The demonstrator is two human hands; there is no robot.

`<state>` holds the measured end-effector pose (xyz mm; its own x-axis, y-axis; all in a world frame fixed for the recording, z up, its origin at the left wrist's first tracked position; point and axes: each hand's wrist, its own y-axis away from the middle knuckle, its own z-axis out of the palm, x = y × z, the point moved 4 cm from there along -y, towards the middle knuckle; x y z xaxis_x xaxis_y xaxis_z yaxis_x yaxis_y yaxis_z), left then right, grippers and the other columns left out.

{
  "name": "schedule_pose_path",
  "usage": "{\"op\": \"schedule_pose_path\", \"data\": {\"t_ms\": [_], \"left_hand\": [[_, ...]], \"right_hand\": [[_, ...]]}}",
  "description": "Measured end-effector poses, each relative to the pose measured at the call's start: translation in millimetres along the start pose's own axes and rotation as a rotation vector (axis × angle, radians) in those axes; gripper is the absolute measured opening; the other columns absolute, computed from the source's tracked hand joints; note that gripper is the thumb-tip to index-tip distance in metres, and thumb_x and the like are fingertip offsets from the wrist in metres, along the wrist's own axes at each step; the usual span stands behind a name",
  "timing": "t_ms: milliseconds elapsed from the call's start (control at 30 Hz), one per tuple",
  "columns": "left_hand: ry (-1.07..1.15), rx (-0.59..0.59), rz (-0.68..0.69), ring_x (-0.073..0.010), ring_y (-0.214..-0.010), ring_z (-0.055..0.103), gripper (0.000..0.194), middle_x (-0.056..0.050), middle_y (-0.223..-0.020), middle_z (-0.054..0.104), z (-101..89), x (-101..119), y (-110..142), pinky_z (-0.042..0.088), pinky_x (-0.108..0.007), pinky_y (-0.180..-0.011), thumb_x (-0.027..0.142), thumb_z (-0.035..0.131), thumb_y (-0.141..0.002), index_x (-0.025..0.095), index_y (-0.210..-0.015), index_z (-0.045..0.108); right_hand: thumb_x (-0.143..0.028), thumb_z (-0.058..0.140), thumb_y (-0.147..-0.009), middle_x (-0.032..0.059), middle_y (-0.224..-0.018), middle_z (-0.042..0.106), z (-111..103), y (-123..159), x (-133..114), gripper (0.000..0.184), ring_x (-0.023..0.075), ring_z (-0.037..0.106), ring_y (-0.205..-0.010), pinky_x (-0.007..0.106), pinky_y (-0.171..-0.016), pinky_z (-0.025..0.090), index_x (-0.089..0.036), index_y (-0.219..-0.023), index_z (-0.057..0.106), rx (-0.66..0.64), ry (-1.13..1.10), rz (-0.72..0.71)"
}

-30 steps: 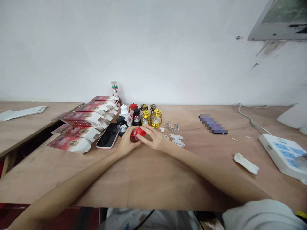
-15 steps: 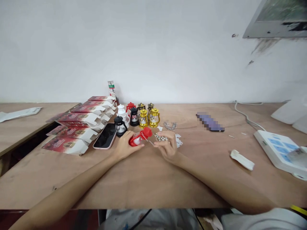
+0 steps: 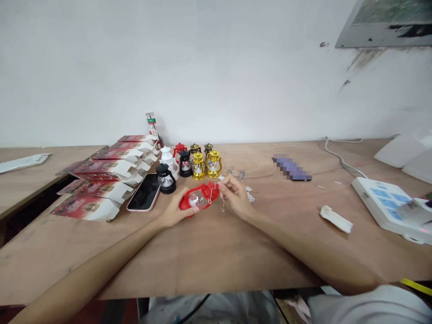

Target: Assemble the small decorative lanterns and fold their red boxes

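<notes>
My left hand (image 3: pixel 174 210) is closed around a small red lantern (image 3: pixel 197 198), tipped on its side with its top to the right. My right hand (image 3: pixel 236 197) pinches a bent metal wire handle (image 3: pixel 211 194) at the lantern's top. One end of the wire lies across the red top; another end hangs below my right fingers. Whether it is hooked in cannot be seen. Behind stand several more small lanterns: gold (image 3: pixel 213 165), black (image 3: pixel 165 179), white (image 3: pixel 171 165), red (image 3: pixel 178 149) and bronze ones. A pile of metal wires (image 3: pixel 239 173) lies behind my right hand.
Left are a black-screened phone (image 3: pixel 144 193) and rows of open red-and-white boxes (image 3: pixel 101 170). A tube (image 3: pixel 151 126) stands by the wall. Small white pieces (image 3: pixel 249 194) lie beyond my right hand. Farther right are a purple blurred object (image 3: pixel 292 168), a white strip (image 3: pixel 336 219) and a white power strip (image 3: pixel 381 207).
My right hand has brought the wire left onto the lantern's top, its fingers now closer together. The lantern has turned in my left hand, showing its clear globe. The view has shifted slightly.
</notes>
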<state>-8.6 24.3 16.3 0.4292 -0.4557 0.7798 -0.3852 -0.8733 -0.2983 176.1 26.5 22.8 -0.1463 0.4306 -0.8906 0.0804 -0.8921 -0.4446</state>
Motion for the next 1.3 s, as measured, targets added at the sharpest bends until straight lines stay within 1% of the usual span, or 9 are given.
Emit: {"op": "schedule_pose_path", "data": {"t_ms": [133, 233, 333, 400, 533, 767, 967, 1133, 1300], "left_hand": [[0.097, 0.021, 0.019, -0.0171, -0.074, 0.053, 0.042, -0.001, -0.082, 0.053, -1.6, 0.0, -0.1, 0.046, -0.029, -0.066, 0.05, 0.067, -0.066, 0.019, -0.085, 0.046], [0.138, 0.027, 0.062, -0.0149, -0.075, 0.052, 0.041, 0.0, -0.085, 0.049, -2.7, 2.5, 2.2, 0.045, -0.027, -0.067, 0.043, 0.066, -0.067, 0.019, -0.09, 0.041], [0.155, 0.084, 0.108, -0.0143, -0.077, 0.051, 0.035, 0.0, -0.086, 0.047, -1.3, 4.5, 5.8, 0.045, -0.026, -0.069, 0.038, 0.062, -0.069, 0.02, -0.09, 0.04], [0.146, 0.156, 0.14, -0.0138, -0.077, 0.051, 0.034, 0.0, -0.085, 0.047, 0.6, 6.8, 8.5, 0.046, -0.026, -0.068, 0.034, 0.062, -0.068, 0.02, -0.089, 0.04], [0.098, 0.34, 0.158, -0.0118, -0.07, 0.052, 0.033, 0.001, -0.084, 0.05, 2.3, 13.5, 12.9, 0.046, -0.024, -0.064, 0.029, 0.064, -0.067, 0.02, -0.09, 0.042], [0.012, 0.53, 0.255, -0.0168, -0.087, 0.058, 0.039, -0.003, -0.096, 0.057, -2.2, 25.1, 16.4, 0.049, -0.029, -0.075, 0.026, 0.069, -0.067, 0.02, -0.1, 0.049], [-0.248, 0.556, 0.341, -0.0196, -0.087, 0.053, 0.033, -0.003, -0.09, 0.056, -4.4, 36.3, 22.7, 0.044, -0.032, -0.075, 0.025, 0.071, -0.068, 0.02, -0.096, 0.054], [-0.606, 0.487, 0.509, -0.0203, -0.082, 0.053, 0.031, -0.005, -0.087, 0.057, 0.8, 45.0, 30.1, 0.038, -0.032, -0.071, 0.027, 0.066, -0.076, 0.021, -0.105, 0.059], [-0.719, 0.357, 0.722, -0.0229, -0.103, 0.059, 0.027, -0.009, -0.105, 0.067, 9.5, 48.7, 34.2, 0.034, -0.037, -0.086, 0.021, 0.055, -0.084, 0.018, -0.111, 0.056]], "right_hand": [[-0.057, 0.065, -0.071, -0.0069, -0.051, 0.05, -9.9, -11.4, 3.2, 0.039, 0.0076, 0.043, -0.042, 0.02, -0.041, 0.034, -0.021, -0.069, 0.051, 0.078, -0.023, 0.033], [-0.058, 0.068, -0.065, -0.0053, -0.058, 0.052, -46.4, -29.2, 3.5, 0.041, 0.0082, 0.042, -0.045, 0.022, -0.043, 0.035, -0.02, -0.069, 0.052, 0.361, 0.064, -0.021], [-0.054, 0.062, -0.071, -0.0031, -0.062, 0.051, -89.4, -43.6, 2.1, 0.035, 0.0113, 0.046, -0.052, 0.025, -0.049, 0.038, -0.02, -0.069, 0.053, 0.595, 0.401, -0.111], [-0.049, 0.059, -0.075, 0.0011, -0.072, 0.054, -108.6, -51.2, 4.7, 0.031, 0.0143, 0.052, -0.062, 0.028, -0.057, 0.043, -0.019, -0.069, 0.056, 0.59, 0.652, -0.136], [-0.038, 0.057, -0.081, 0.006, -0.086, 0.055, -120.3, -58.6, 21.2, 0.025, 0.0159, 0.055, -0.065, 0.034, -0.068, 0.046, -0.017, -0.068, 0.06, 0.382, 0.995, -0.065], [-0.029, 0.049, -0.087, 0.0118, -0.103, 0.057, -86.7, -46.3, 18.5, 0.023, 0.0229, 0.058, -0.083, 0.04, -0.077, 0.047, -0.017, -0.078, 0.066, 0.206, 1.315, -0.281], [-0.018, 0.044, -0.091, 0.008, -0.094, 0.059, -22.8, 2.7, -21.3, 0.017, 0.0182, 0.06, -0.088, 0.032, -0.073, 0.052, -0.019, -0.102, 0.058, 0.142, 0.99, -0.719], [-0.016, 0.053, -0.089, 0.0069, -0.092, 0.059, 21.8, 43.8, -38.8, 0.017, 0.0152, 0.059, -0.082, 0.028, -0.069, 0.051, -0.021, -0.104, 0.057, 0.02, 0.869, -0.969], [-0.018, 0.061, -0.085, 0.0041, -0.084, 0.062, 27.8, 50.4, -33.5, 0.013, 0.014, 0.056, -0.075, 0.028, -0.066, 0.049, -0.022, -0.097, 0.062, -0.021, 0.863, -0.997]]}}
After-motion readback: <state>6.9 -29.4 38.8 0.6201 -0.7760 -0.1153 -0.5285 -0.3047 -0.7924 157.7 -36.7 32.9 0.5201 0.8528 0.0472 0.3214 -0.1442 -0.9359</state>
